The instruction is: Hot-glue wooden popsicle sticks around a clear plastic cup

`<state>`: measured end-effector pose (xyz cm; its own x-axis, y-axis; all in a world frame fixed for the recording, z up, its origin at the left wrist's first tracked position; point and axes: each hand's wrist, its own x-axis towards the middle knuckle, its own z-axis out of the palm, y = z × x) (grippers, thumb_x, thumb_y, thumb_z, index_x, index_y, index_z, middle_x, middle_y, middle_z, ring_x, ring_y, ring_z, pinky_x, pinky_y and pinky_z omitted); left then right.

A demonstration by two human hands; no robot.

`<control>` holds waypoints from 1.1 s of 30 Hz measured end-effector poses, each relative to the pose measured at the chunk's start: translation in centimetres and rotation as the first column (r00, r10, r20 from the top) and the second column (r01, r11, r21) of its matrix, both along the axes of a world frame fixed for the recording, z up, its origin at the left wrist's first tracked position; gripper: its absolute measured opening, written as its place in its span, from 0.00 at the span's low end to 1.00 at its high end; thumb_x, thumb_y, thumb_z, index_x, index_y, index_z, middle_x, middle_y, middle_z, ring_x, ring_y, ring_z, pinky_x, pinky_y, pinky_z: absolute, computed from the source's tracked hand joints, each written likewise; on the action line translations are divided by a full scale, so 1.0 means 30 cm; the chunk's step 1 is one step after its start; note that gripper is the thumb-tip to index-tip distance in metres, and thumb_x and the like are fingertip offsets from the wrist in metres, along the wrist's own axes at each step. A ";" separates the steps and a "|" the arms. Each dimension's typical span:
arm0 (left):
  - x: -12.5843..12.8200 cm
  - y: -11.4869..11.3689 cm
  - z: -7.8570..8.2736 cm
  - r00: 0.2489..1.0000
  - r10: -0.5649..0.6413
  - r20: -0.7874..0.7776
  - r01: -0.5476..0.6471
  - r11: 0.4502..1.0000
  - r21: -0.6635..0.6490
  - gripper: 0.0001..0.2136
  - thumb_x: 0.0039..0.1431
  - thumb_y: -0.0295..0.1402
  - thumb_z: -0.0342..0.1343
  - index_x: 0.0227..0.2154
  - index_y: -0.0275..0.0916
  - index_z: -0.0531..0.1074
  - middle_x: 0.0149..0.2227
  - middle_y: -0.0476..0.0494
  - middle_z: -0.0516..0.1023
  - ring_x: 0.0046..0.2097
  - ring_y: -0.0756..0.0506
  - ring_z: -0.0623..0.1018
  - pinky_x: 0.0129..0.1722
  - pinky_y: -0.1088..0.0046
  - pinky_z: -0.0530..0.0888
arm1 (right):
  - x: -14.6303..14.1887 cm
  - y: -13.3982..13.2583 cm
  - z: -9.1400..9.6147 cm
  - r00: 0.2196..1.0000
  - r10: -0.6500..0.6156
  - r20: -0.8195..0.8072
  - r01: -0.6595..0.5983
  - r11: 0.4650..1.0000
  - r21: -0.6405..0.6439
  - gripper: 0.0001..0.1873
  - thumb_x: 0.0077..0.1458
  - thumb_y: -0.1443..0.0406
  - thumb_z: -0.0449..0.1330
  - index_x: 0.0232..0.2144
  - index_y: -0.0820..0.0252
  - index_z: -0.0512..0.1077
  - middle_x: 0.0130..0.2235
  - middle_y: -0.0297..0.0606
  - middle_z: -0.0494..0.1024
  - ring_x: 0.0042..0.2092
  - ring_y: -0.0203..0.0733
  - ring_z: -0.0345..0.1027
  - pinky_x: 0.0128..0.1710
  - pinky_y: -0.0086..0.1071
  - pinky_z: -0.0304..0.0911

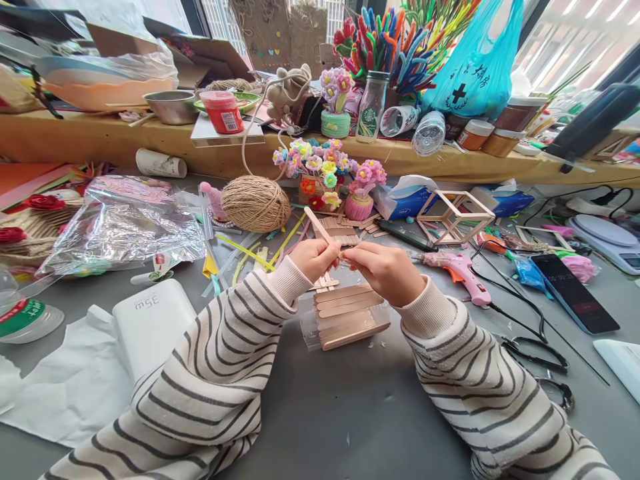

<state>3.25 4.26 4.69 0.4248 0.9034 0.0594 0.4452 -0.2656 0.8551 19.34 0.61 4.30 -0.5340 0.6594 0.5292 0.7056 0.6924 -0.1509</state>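
My left hand [316,257] is closed on a wooden craft stick [318,224], which slants up and to the left. Close beside it, my right hand [385,268] pinches near the stick's lower end; what lies between its fingertips is too small to make out. Below both hands is a panel of craft sticks [347,308] set side by side, partly over a clear plastic sheet [311,332]. More loose craft sticks [336,230] lie behind the hands. To the right rests a pink glue gun [467,273].
Scissors [537,353], a black cable and a phone [575,293] lie at the right. A twine ball [256,203], a stick-frame cube [456,217] and flower pots [359,203] stand behind. A white power bank [153,327] and a foil bag [130,227] are at the left.
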 end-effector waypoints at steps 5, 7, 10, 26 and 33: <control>0.005 0.001 -0.011 0.994 0.017 0.109 -0.011 0.998 -0.056 0.18 0.54 0.36 0.44 0.12 0.37 0.62 0.10 0.53 0.60 0.15 0.54 0.60 0.17 0.78 0.58 | -0.010 -0.006 -0.006 1.000 -0.004 0.011 0.004 0.999 0.045 0.14 0.58 0.70 0.45 0.34 0.65 0.71 0.28 0.39 0.73 0.27 0.33 0.65 0.27 0.24 0.59; 0.006 0.003 -0.021 0.988 0.020 0.154 -0.010 0.998 -0.066 0.18 0.54 0.37 0.44 0.11 0.37 0.60 0.11 0.53 0.59 0.15 0.54 0.60 0.16 0.78 0.58 | -0.015 -0.010 -0.008 0.998 -0.036 0.051 0.031 0.995 0.091 0.15 0.58 0.69 0.44 0.34 0.64 0.70 0.28 0.40 0.72 0.28 0.34 0.65 0.28 0.25 0.58; 0.007 0.006 -0.032 0.983 0.018 0.185 -0.007 0.998 -0.063 0.18 0.53 0.37 0.44 0.11 0.38 0.59 0.11 0.53 0.58 0.14 0.55 0.59 0.16 0.77 0.57 | -0.021 -0.015 -0.011 0.993 -0.059 0.101 0.044 0.989 0.143 0.15 0.59 0.69 0.43 0.34 0.66 0.70 0.28 0.40 0.70 0.28 0.34 0.64 0.27 0.27 0.57; 0.012 0.001 -0.018 0.979 0.011 0.204 0.001 0.998 -0.058 0.17 0.52 0.38 0.43 0.11 0.38 0.60 0.10 0.52 0.59 0.14 0.54 0.60 0.15 0.78 0.58 | -0.008 -0.006 -0.001 0.999 -0.002 0.045 -0.003 0.993 0.115 0.14 0.58 0.71 0.43 0.36 0.65 0.69 0.30 0.39 0.73 0.30 0.34 0.67 0.30 0.25 0.60; 0.006 0.002 -0.021 0.993 0.000 0.115 0.001 1.000 -0.005 0.18 0.52 0.38 0.42 0.11 0.37 0.61 0.11 0.52 0.59 0.15 0.54 0.60 0.16 0.78 0.58 | 0.000 -0.004 0.004 1.000 0.022 -0.001 -0.021 0.999 0.045 0.12 0.56 0.73 0.46 0.34 0.65 0.69 0.29 0.37 0.74 0.28 0.32 0.67 0.28 0.23 0.60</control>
